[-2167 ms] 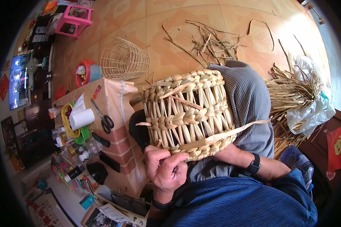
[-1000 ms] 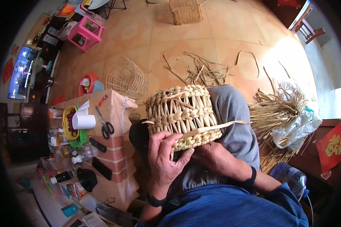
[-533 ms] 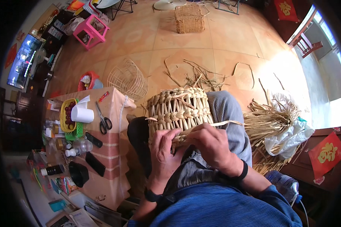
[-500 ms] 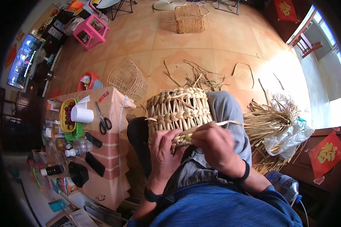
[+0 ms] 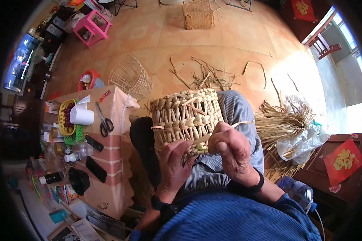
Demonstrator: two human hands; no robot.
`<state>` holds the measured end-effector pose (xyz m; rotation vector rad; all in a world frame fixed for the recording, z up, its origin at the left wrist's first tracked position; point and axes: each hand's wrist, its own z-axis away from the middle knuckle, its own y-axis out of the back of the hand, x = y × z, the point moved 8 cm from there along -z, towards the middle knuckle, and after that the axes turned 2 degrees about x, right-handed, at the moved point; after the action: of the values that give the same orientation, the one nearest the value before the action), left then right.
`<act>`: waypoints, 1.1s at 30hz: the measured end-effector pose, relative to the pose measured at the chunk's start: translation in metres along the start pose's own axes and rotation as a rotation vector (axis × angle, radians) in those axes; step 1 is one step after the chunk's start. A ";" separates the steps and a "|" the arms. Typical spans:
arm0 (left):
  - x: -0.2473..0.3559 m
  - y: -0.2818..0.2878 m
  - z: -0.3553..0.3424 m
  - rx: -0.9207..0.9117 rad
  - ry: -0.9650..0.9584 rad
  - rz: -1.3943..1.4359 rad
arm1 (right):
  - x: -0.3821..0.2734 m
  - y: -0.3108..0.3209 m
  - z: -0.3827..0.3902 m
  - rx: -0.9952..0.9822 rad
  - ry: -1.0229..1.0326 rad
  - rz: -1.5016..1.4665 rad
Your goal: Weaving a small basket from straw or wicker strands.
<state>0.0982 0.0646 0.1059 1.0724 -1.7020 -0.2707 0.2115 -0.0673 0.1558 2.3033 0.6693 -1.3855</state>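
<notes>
A woven straw basket (image 5: 185, 120) lies on its side across my lap, with braided bands and open slats between them. My left hand (image 5: 175, 164) is closed on its near edge, thumb and fingers pinching the rim. Just right of the rim, my right hand (image 5: 233, 154) is closed in a pinch on a flat straw strip (image 5: 201, 139). The strip runs from the basket's edge into that fist, and its loose tail sticks out past the knuckles to the right. A bit of green shows on the rim between the hands.
At left, a cloth-covered table (image 5: 114, 156) holds scissors (image 5: 104, 120), a paper roll (image 5: 82, 115), a yellow fruit basket (image 5: 66, 116) and bottles. A wire frame (image 5: 130, 78) stands beyond it. Loose straw (image 5: 207, 74) lies ahead; a straw bundle (image 5: 279, 120) is at right.
My right hand has drawn a little to the right and away from the basket's rim, turning its knuckles upward, with the strip still in it. The left hand keeps its hold.
</notes>
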 end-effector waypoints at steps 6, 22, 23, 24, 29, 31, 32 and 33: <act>0.003 0.001 -0.006 0.035 -0.018 0.021 | 0.023 -0.028 0.027 -0.274 0.105 0.305; 0.002 -0.001 -0.009 0.003 -0.035 0.029 | 0.059 0.059 0.025 0.497 -0.417 -0.528; 0.003 -0.002 -0.010 0.001 -0.035 0.035 | 0.073 0.060 0.033 0.582 -0.485 -0.735; 0.005 -0.002 -0.012 -0.002 -0.029 0.047 | 0.076 0.060 0.036 0.585 -0.485 -0.730; 0.005 -0.001 -0.010 -0.014 -0.054 0.029 | 0.036 0.022 0.019 0.021 -0.215 -0.161; -0.003 0.001 -0.003 0.024 0.087 0.104 | 0.020 0.003 0.016 -0.147 0.007 0.157; -0.001 0.001 -0.004 0.020 0.083 0.103 | 0.028 -0.005 0.020 -0.204 -0.112 0.142; -0.001 0.002 -0.004 0.011 0.112 0.116 | 0.036 -0.012 0.024 -0.262 -0.231 0.125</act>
<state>0.1007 0.0676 0.1076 0.9745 -1.6596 -0.1257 0.2019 -0.0634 0.1126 1.9146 0.5852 -1.3875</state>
